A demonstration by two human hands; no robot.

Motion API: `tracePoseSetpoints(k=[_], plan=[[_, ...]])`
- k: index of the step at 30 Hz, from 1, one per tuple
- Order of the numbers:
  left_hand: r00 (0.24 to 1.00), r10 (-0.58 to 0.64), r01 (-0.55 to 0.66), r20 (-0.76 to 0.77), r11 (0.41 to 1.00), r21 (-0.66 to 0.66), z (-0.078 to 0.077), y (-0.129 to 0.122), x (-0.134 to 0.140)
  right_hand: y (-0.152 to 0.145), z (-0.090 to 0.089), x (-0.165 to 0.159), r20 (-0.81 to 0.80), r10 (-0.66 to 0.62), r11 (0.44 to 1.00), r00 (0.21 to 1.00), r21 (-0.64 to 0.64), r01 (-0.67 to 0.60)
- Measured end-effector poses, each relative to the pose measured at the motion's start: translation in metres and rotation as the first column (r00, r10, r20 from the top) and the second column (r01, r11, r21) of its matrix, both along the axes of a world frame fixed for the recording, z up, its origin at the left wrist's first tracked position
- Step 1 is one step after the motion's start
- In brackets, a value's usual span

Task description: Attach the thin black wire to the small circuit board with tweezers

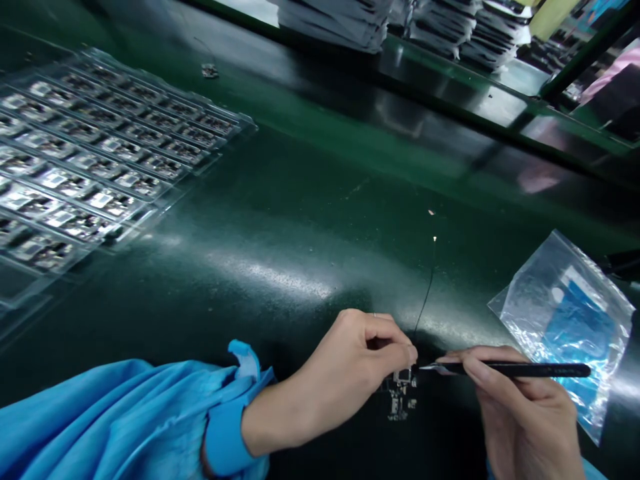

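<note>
My left hand (pixel 350 373) is closed, thumb and fingers pinched at the upper edge of a small circuit board (pixel 401 393), hiding part of it. From beside these fingertips a thin black cable (pixel 426 297) runs up across the table to a tiny pale connector (pixel 435 239). My right hand (pixel 520 407) grips black tweezers (pixel 515 369) held almost level. Their pale tip points left and reaches close to the left fingertips and the board. Whether the tip touches the cable is too small to tell.
A clear plastic tray (pixel 165 207) with rows of circuit boards lies at the left on the green table (pixel 280 220). One loose small part (pixel 210 70) sits behind it. To the right is a clear bag (pixel 575 320) with blue contents. Stacked grey sheets (pixel 335 23) rest on a shelf.
</note>
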State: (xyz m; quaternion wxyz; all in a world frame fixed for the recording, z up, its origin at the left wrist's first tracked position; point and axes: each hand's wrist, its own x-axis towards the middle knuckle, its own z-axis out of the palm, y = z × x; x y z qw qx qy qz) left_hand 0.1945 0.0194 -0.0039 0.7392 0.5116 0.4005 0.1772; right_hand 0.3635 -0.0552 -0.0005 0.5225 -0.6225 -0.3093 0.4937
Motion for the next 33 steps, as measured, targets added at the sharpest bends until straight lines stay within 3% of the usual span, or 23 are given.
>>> tracePoseSetpoints(k=[4, 8, 14, 19, 23, 29, 33], plan=[[1.0, -0.005, 0.005, -0.004, 1.0, 0.011, -0.001, 0.0, 0.0, 0.0, 0.0, 0.001, 0.008, -0.03, 1.0, 1.0, -0.003, 0.03], [1.0, -0.012, 0.012, -0.006, 1.0, 0.013, 0.0, 0.001, 0.001, 0.001, 0.001, -0.001, 0.0, 0.018, 0.999, 1.0, 0.035, -0.018], [1.0, -0.009, 0.009, 0.013, 1.0, -0.004, 0.002, 0.0, 0.0, 0.002, 0.005, -0.01, -0.039, -0.142, 0.988, 0.989, -0.059, 0.14], [1.0, -0.001, 0.001, 0.02, 1.0, 0.003, 0.001, 0.0, 0.0, 0.001, 0.004, -0.009, -0.023, -0.081, 0.997, 0.996, -0.012, 0.081], [1.0, 0.0, 0.0, 0.025, 1.0, 0.008, 0.0, 0.0, 0.0, 0.002, 0.007, -0.014, -0.034, -0.193, 0.977, 0.981, -0.095, 0.189], [1.0, -0.004, 0.005, 0.025, 1.0, -0.015, 0.0, -0.001, -0.001, 0.002, 0.008, -0.016, -0.025, -0.179, 0.977, 0.983, -0.124, 0.175], [1.0, -0.006, 0.006, 0.027, 1.0, -0.022, -0.001, -0.001, -0.001, 0.001, 0.003, -0.01, -0.016, -0.125, 0.99, 0.992, -0.066, 0.124]])
